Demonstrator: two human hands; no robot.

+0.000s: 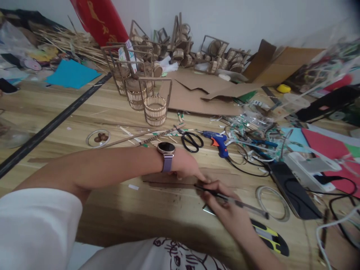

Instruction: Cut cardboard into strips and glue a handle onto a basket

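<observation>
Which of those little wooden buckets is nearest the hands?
The front bucket, upright beyond the watch on the left wrist; all the others stand or lie farther back, toward the wall.

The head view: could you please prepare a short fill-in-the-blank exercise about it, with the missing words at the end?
The pen is in the ____ hand.
The watch is on the ____ arm.
The glue gun has a ____ body.
The balls inside the ring are ____.
Missing words: right; left; blue; brown.
</observation>
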